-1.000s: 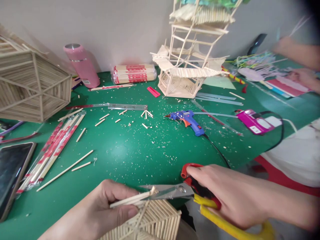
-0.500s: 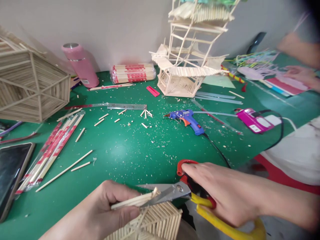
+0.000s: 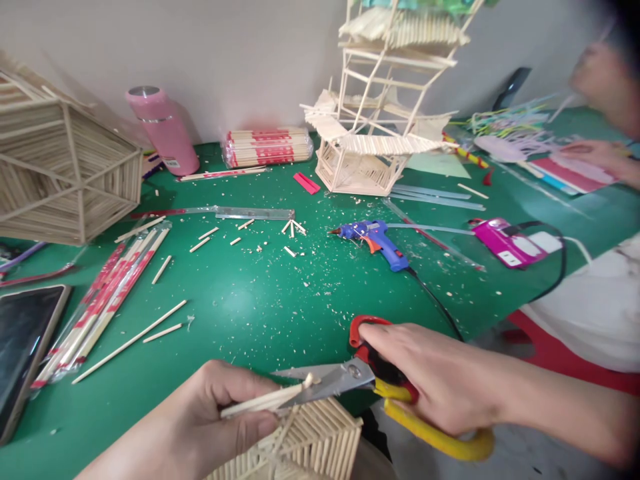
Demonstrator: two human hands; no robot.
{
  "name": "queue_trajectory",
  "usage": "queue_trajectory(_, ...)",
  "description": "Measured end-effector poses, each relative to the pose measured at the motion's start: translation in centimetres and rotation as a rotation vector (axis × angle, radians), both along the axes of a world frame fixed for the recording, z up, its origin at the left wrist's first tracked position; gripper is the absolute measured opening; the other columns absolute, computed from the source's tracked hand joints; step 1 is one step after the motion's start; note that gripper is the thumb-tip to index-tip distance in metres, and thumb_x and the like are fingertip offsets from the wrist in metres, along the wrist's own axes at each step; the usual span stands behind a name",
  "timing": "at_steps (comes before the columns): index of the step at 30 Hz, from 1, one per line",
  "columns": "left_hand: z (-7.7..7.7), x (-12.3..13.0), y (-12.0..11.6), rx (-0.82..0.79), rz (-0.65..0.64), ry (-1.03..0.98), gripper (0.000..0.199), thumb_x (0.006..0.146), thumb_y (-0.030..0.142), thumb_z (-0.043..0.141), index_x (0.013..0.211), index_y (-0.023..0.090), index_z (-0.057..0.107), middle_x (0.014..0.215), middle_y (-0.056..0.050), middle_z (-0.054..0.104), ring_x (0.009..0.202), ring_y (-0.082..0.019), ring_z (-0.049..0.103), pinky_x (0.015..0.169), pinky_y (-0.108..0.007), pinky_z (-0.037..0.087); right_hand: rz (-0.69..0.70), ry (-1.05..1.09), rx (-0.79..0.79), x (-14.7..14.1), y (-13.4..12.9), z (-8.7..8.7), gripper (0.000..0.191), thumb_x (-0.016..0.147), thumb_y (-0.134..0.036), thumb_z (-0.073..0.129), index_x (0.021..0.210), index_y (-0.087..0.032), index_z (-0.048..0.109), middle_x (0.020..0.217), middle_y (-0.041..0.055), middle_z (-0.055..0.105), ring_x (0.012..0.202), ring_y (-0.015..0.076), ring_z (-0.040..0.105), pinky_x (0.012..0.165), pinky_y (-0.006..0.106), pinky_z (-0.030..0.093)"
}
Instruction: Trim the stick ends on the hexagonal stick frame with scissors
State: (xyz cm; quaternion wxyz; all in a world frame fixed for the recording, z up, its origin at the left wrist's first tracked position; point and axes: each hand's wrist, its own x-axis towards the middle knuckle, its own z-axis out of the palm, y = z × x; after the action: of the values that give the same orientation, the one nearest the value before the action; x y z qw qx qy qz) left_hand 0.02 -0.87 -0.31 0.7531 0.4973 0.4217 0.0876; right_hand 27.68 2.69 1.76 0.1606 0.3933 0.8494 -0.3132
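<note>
My left hand [image 3: 220, 413] pinches a short pair of wooden sticks [image 3: 265, 400] between thumb and fingers, low in the view. Below it is a panel structure of wooden sticks [image 3: 320, 437], partly hidden by the hand. My right hand [image 3: 430, 373] grips the red and yellow handles of a pair of scissors [image 3: 345, 379]. The scissor blades are parted, with the ends of the sticks lying between them. Part of the lower blade is hidden behind the sticks.
A blue glue gun [image 3: 375, 240] lies mid-table with its cord trailing right. Behind it stands a tall stick tower [image 3: 365, 143]. Packaged sticks [image 3: 107, 300] and a phone [image 3: 30, 347] are left; a pink bottle [image 3: 163, 130] stands behind. Another person's hand [image 3: 595, 157] is far right.
My right hand and the scissors have shifted slightly left, and the lower yellow handle has swung up and inward. The other person's hand and head area at the right have moved a little.
</note>
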Motion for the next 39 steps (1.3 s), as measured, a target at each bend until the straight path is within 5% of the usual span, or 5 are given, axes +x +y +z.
queue_trajectory(9,0.3,0.1,0.2,0.009,-0.030,0.003,0.037,0.082,0.048,0.052,0.076,0.015,0.068,0.063,0.002,0.035,0.061,-0.012,0.026,0.052,-0.025,0.022,0.009,0.021,0.004,-0.9,0.3,1.1,0.026,0.060,-0.020,0.052,0.080,-0.021,0.036,0.074,0.0071,0.054,0.066,0.0243,0.054,0.053,0.033,0.037)
queue_trajectory(19,0.3,0.3,0.0,-0.011,-0.032,-0.023,0.032,0.083,0.045,0.053,0.081,0.019,0.072,0.064,0.001,0.056,0.059,-0.013,0.039,0.053,-0.024,0.031,-0.006,0.046,-0.012,-0.7,0.2,0.1,0.036,0.052,-0.019,0.051,0.069,-0.026,0.021,0.059,-0.0029,0.044,0.047,0.0134,0.038,0.042,0.028,0.020)
queue_trajectory(30,0.4,-0.4,0.5,0.000,0.079,-0.035,0.031,0.081,0.043,0.058,0.088,0.016,0.072,0.074,-0.002,0.065,0.069,-0.015,0.049,0.063,-0.024,0.038,-0.120,0.171,-0.032,-1.7,1.5,0.0,0.031,0.066,-0.020,0.056,0.095,-0.017,0.043,0.082,0.0068,0.058,0.070,0.0206,0.054,0.061,0.030,0.040)
queue_trajectory(33,0.4,-0.6,0.5,-0.047,0.113,-0.051,0.034,0.080,0.044,0.058,0.087,0.014,0.072,0.082,-0.005,0.068,0.073,-0.018,0.053,0.067,-0.027,0.040,-0.095,0.151,-0.003,-2.1,1.8,-0.1,0.025,0.067,-0.023,0.058,0.088,-0.018,0.046,0.081,0.0063,0.058,0.069,0.0203,0.054,0.060,0.031,0.041)
queue_trajectory(39,0.0,-0.7,0.4,-0.013,0.173,0.033,0.037,0.075,0.051,0.061,0.079,0.015,0.071,0.063,0.002,0.055,0.060,-0.011,0.039,0.056,-0.022,0.030,-0.130,0.103,0.068,-2.3,1.4,-0.1,0.023,0.068,-0.030,0.059,0.086,-0.019,0.049,0.082,0.0090,0.061,0.074,0.0245,0.056,0.066,0.036,0.043)
